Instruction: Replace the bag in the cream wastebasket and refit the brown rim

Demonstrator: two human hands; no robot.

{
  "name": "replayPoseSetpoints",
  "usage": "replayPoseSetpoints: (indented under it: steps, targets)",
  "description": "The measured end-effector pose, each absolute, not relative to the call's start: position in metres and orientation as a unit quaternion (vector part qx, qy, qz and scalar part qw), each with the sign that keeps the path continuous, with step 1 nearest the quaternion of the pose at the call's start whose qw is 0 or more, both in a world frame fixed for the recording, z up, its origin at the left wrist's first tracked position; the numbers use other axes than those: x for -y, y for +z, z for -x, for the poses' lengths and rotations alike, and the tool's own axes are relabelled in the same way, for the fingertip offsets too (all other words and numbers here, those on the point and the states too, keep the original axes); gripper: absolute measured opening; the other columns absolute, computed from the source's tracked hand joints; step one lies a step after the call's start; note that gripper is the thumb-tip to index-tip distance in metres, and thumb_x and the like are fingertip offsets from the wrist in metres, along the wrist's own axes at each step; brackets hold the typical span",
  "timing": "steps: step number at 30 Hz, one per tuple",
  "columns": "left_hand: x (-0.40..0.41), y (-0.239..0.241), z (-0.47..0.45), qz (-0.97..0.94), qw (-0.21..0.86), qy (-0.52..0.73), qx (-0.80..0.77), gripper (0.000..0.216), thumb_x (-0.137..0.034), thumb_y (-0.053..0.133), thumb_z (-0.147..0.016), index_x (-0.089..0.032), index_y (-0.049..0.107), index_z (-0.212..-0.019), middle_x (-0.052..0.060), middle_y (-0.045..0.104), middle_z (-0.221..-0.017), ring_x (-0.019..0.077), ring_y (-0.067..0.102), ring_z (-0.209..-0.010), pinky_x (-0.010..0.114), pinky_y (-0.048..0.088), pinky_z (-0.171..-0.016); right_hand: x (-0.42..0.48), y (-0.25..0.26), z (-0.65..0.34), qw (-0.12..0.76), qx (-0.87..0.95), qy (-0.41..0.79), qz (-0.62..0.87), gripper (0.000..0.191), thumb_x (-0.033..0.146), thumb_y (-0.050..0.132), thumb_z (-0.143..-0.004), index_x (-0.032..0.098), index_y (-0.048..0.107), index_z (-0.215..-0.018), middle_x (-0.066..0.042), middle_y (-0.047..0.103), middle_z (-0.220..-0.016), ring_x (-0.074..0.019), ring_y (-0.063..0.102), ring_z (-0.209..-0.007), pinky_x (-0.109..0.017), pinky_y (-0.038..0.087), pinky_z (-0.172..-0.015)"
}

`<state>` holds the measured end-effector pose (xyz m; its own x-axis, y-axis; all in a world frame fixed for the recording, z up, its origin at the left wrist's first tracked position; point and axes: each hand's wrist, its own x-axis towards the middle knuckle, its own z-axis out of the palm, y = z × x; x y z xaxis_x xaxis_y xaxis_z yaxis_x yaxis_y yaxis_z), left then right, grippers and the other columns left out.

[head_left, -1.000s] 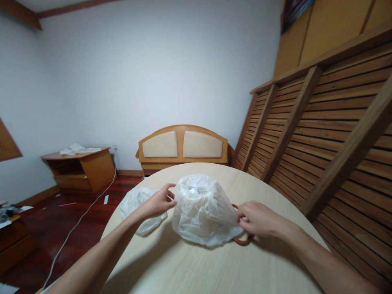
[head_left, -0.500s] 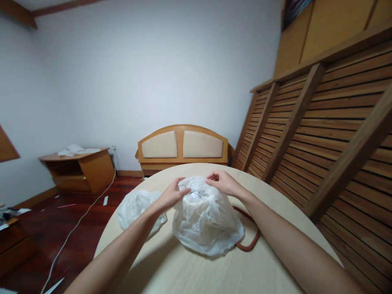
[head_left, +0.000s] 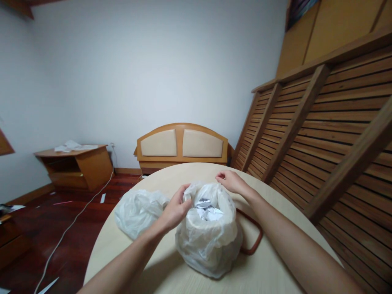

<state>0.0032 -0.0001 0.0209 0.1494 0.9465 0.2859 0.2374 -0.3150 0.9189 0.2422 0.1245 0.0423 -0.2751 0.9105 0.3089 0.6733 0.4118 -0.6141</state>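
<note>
A translucent white plastic bag (head_left: 208,241) stands on the round pale table (head_left: 269,269), draped over a container whose brown rim (head_left: 252,241) shows on its right. Its mouth is open and crumpled white paper (head_left: 206,209) lies inside. My left hand (head_left: 176,210) is closed on the bag's near-left edge. My right hand (head_left: 231,181) pinches the far-right edge. A second crumpled clear plastic bag (head_left: 137,212) lies on the table just left of my left hand.
A wooden slatted frame (head_left: 321,134) leans along the right side. A padded wooden headboard (head_left: 182,145) stands against the far wall. A low wooden cabinet (head_left: 76,165) with papers sits at the left. A white cable (head_left: 70,228) runs over the dark red floor.
My right hand left the bag's right side and went to its top edge. Both hands have since pulled the mouth wider, so the crumpled paper inside shows.
</note>
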Motion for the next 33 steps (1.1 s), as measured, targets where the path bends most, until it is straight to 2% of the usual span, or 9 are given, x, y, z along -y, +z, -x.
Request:
replayPoseSetpoints:
  steps: [3,8,14,19,21,23,27,30,33]
  targets:
    - [0.006,0.021,-0.007,-0.662,0.377,0.469,-0.447,0.053,-0.024,0.05,-0.076,-0.015,0.053,-0.129,0.009,0.066,-0.124,0.0249,0.061,-0.111,0.034,0.05,-0.094,-0.115,0.057,-0.233,0.301,0.802,0.213,0.471,0.033,0.042,0.055,-0.091,0.015,0.074,-0.091,-0.007,0.077,-0.09,-0.0194,0.068,-0.077,-0.027,0.049,-0.068]
    - [0.008,0.016,-0.009,-0.654,0.38,0.458,-0.467,0.045,-0.031,0.047,-0.084,-0.016,0.055,-0.125,0.009,0.068,-0.12,0.0252,0.062,-0.108,0.035,0.05,-0.094,-0.087,0.077,-0.221,0.185,0.857,0.299,0.376,0.04,0.054,0.066,-0.081,0.015,0.077,-0.083,-0.005,0.077,-0.08,-0.0196,0.066,-0.069,-0.027,0.048,-0.06]
    - [0.009,0.01,-0.008,-0.644,0.397,0.449,-0.474,0.046,-0.042,0.041,-0.092,-0.014,0.061,-0.122,0.01,0.07,-0.12,0.0291,0.06,-0.114,0.041,0.047,-0.102,-0.083,0.068,-0.216,0.266,0.829,0.331,0.363,0.037,0.051,0.072,-0.075,0.014,0.073,-0.078,-0.003,0.072,-0.073,-0.0159,0.061,-0.066,-0.024,0.044,-0.059]
    - [0.008,0.001,-0.011,-0.641,0.44,0.469,-0.42,0.059,-0.054,0.041,-0.095,-0.013,0.056,-0.134,0.015,0.059,-0.14,0.0323,0.049,-0.134,0.046,0.037,-0.114,-0.097,0.047,-0.221,0.284,0.762,0.389,0.433,0.05,0.061,0.06,-0.083,0.014,0.071,-0.075,-0.004,0.069,-0.069,-0.0164,0.059,-0.063,-0.026,0.045,-0.057]
    - [0.011,0.001,-0.009,-0.633,0.413,0.496,-0.427,0.065,-0.056,0.043,-0.095,-0.014,0.045,-0.145,0.016,0.048,-0.15,0.0322,0.044,-0.139,0.047,0.033,-0.117,-0.096,0.047,-0.229,0.293,0.746,0.387,0.456,0.055,0.062,0.048,-0.091,0.013,0.073,-0.088,-0.008,0.072,-0.08,-0.0183,0.063,-0.069,-0.027,0.048,-0.06]
    - [0.017,0.003,-0.005,-0.658,0.344,0.531,-0.409,0.071,-0.057,0.046,-0.095,-0.017,0.034,-0.152,0.015,0.036,-0.159,0.0311,0.035,-0.146,0.047,0.027,-0.12,-0.088,0.05,-0.237,0.32,0.726,0.388,0.47,0.057,0.061,0.04,-0.097,0.014,0.07,-0.108,-0.013,0.073,-0.102,-0.0217,0.068,-0.087,-0.03,0.052,-0.072]
    - [0.028,0.007,-0.002,-0.765,0.24,0.505,-0.321,0.072,-0.061,0.051,-0.093,-0.021,0.037,-0.151,0.012,0.026,-0.163,0.0314,0.021,-0.152,0.046,0.014,-0.125,-0.055,0.051,-0.246,0.366,0.735,0.421,0.385,0.061,0.067,0.042,-0.095,0.025,0.052,-0.139,-0.013,0.055,-0.144,-0.0259,0.054,-0.13,-0.042,0.045,-0.105]
    - [0.029,0.002,-0.005,-0.761,0.277,0.495,-0.315,0.082,-0.068,0.047,-0.092,-0.019,0.029,-0.154,0.015,0.023,-0.164,0.0336,0.019,-0.152,0.049,0.011,-0.126,-0.028,0.037,-0.245,0.367,0.739,0.462,0.326,0.079,0.074,0.044,-0.09,0.028,0.032,-0.153,-0.013,0.038,-0.158,-0.0263,0.04,-0.144,-0.046,0.036,-0.115]
    - [0.028,-0.011,-0.009,-0.728,0.342,0.507,-0.309,0.102,-0.079,0.046,-0.084,-0.018,0.012,-0.158,0.018,0.013,-0.165,0.0372,0.014,-0.152,0.053,0.011,-0.125,-0.006,0.013,-0.246,0.378,0.705,0.487,0.35,0.082,0.078,0.036,-0.09,0.031,0.026,-0.156,-0.01,0.029,-0.164,-0.0263,0.029,-0.15,-0.049,0.026,-0.121]
